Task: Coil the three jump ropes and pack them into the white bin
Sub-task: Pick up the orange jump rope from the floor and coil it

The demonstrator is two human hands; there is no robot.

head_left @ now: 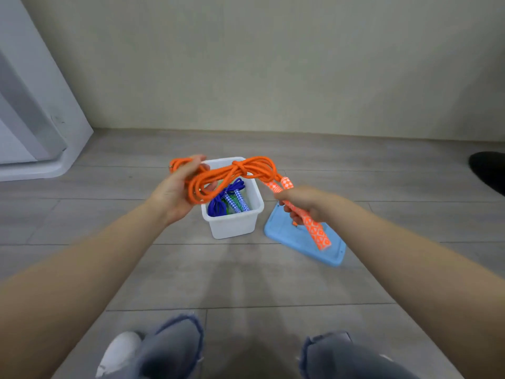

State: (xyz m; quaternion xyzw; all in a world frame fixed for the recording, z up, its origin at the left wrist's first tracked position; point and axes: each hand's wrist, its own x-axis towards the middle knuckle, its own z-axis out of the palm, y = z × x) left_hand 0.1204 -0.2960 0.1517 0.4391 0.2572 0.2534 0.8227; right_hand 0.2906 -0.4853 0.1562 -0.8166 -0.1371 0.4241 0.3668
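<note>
Your knees in faded jeans (175, 348) sit closest to the lens, with a white shoe (120, 351) poking out beside the left one, all on the grey plank floor (246, 277). Both your forearms reach forward over it. Your left hand (175, 192) is palm-up, fingers curled round one end of the coiled orange jump rope (232, 173), loops spilling over the palm. The bundle stretches across to the right, knotted round its middle, hanging just above the open top of the white bin (232, 225). Your right hand (303, 205) is wrapped tight round the two orange patterned handles (317, 231), which stick out above and below the fist; the lower ends point down over the blue lid (289, 239) lying flat on the floor just right of the bin. Inside the bin you've got a blue rope (218, 203) bunched up, with blue-and-white and green-and-white patterned handles (239, 202) lying beside it. Left, a white appliance or cabinet (35, 119) stands against the wall; far right, a dark object (489, 168) sits at the frame's edge, too cut off to identify.
</note>
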